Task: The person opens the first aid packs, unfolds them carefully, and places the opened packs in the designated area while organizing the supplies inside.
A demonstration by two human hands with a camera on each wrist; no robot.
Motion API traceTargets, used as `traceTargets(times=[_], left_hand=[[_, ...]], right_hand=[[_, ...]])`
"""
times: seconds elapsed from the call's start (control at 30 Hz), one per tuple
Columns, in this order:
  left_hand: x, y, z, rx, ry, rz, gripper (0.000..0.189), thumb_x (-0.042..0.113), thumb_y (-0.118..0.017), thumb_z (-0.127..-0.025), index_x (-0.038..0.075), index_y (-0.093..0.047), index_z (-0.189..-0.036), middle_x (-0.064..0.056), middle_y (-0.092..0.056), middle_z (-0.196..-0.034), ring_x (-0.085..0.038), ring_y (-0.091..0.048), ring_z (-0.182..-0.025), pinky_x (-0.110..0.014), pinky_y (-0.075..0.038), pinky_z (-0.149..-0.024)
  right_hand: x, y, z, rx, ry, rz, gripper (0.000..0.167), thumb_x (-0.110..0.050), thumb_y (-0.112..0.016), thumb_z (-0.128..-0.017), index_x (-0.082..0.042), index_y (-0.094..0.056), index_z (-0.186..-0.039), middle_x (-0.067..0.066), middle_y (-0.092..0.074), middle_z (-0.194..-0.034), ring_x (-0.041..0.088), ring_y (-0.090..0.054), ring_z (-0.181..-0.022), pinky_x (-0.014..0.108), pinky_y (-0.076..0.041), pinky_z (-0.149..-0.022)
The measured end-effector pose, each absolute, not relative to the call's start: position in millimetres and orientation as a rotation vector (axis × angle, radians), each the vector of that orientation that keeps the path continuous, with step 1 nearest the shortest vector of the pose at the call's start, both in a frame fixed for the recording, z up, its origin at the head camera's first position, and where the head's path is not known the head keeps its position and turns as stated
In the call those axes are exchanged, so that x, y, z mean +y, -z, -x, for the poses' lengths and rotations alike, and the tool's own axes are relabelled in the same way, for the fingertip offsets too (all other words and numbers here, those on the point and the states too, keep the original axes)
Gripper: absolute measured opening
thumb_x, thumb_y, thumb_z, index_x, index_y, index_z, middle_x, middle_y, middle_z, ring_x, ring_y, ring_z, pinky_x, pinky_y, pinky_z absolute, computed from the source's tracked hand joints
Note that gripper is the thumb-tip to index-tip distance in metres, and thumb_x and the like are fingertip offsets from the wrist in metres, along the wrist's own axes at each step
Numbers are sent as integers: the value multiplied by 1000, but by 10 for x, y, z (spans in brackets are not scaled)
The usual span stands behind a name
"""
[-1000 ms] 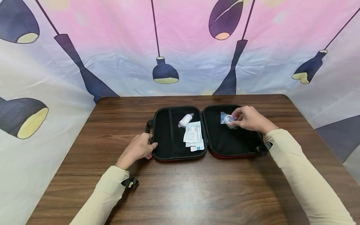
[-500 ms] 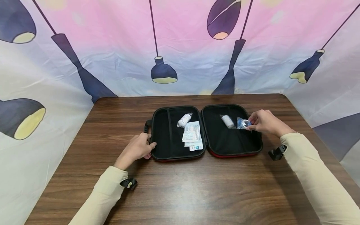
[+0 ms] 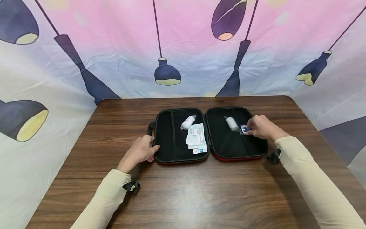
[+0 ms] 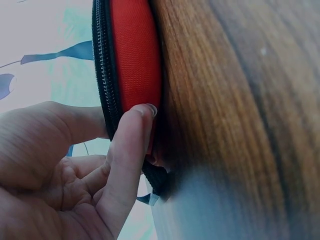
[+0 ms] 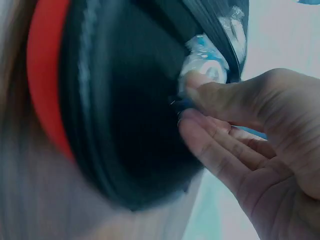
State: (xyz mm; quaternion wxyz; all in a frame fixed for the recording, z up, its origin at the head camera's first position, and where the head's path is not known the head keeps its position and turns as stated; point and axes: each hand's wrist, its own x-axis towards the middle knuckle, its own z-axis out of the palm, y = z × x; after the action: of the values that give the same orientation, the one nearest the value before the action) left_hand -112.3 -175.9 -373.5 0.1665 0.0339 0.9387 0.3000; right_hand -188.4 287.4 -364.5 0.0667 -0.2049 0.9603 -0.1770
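Observation:
A black-lined zip case [image 3: 164,133] with a red outer shell lies open flat on the table. My left hand [image 3: 140,149] grips its left edge by the handle; in the left wrist view, thumb and finger pinch the zipped rim and red side [image 4: 137,55]. Over the case's right half, my right hand [image 3: 261,127] pinches a small clear-and-blue plastic packet [image 3: 244,129] with a white ring-shaped item in it. The right wrist view shows the packet [image 5: 210,67] between thumb and fingers, partly covered by the thumb. Close beside it lies a white wrapped roll [image 3: 231,124].
In the case's left half are another white wrapped roll [image 3: 188,122] and several flat paper sachets [image 3: 195,138], overlapping. The brown wooden table [image 3: 183,194] extends in front. Behind it hangs a lamp-patterned cloth [image 3: 128,47].
My right hand has carried the packet to the right, then slightly back left and nearer. The white roll in the right half has come into view. My left hand has stayed put.

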Motion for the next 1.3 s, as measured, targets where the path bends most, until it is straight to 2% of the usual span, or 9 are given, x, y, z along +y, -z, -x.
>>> traceTargets(times=[0.1,0.27,0.33,0.47,0.53,0.7,0.87,1.07,1.3], left_hand=[[-1748,3738,1126,2677,-848,-92,58,17,-60,-103,-13,-40,-148,-4,-66,-62,-16,-68,-55,-33,-58,-60],[-1741,3735,1135,2661,-867,-71,58,17,-60,-103,-13,-39,-148,-5,-68,-66,-16,-68,-56,-32,-59,-59],[-1749,3731,1142,2661,-864,-73,58,17,-60,-103,-13,-39,-148,-6,-68,-67,-16,-68,-56,-32,-59,-59],[-1764,3719,1141,2675,-841,-84,58,18,-60,-103,-13,-39,-148,-4,-67,-64,-15,-68,-56,-32,-59,-61],[-1774,3720,1141,2679,-838,-91,58,18,-59,-103,-13,-39,-148,-4,-67,-63,-15,-68,-56,-33,-59,-61],[-1770,3732,1152,2667,-869,-88,59,18,-60,-103,-13,-39,-148,-4,-68,-66,-16,-68,-56,-32,-59,-59],[-1762,3716,1159,2662,-878,-80,59,17,-60,-103,-13,-39,-148,-5,-68,-66,-16,-69,-56,-32,-59,-58],[-1761,3718,1141,2675,-847,-71,58,18,-60,-103,-13,-40,-148,-4,-68,-67,-15,-68,-56,-33,-59,-61],[-1757,3731,1133,2673,-848,-73,58,18,-60,-103,-13,-40,-148,-4,-68,-67,-15,-68,-56,-33,-58,-61]], right_hand=[[2837,3682,1887,2886,564,644,23,-4,-76,-88,11,-73,-106,15,-71,-89,25,-69,-80,45,-59,-71],[2875,3634,1878,2854,616,615,40,-6,-77,-90,17,-64,-120,21,-71,-97,33,-70,-87,48,-59,-76],[2905,3611,1879,2855,632,586,38,-5,-76,-90,17,-64,-119,20,-71,-95,31,-70,-84,48,-59,-74],[2908,3628,1899,2845,687,572,20,1,-71,-91,13,-71,-107,13,-72,-86,20,-69,-72,40,-59,-66],[2880,3655,1912,2822,731,579,17,3,-69,-92,12,-72,-106,13,-73,-86,17,-70,-70,36,-59,-64],[2851,3636,1914,2770,820,551,18,4,-67,-94,12,-71,-110,16,-74,-92,21,-72,-73,34,-61,-65],[2886,3649,1916,2723,920,507,12,9,-64,-94,12,-70,-103,16,-74,-89,25,-73,-75,33,-61,-65],[2812,3737,1940,2682,988,501,11,9,-63,-94,12,-69,-102,16,-72,-89,25,-73,-77,33,-62,-68],[2818,3637,1928,2736,944,520,13,9,-62,-94,11,-69,-105,15,-72,-89,24,-71,-76,31,-61,-65]])
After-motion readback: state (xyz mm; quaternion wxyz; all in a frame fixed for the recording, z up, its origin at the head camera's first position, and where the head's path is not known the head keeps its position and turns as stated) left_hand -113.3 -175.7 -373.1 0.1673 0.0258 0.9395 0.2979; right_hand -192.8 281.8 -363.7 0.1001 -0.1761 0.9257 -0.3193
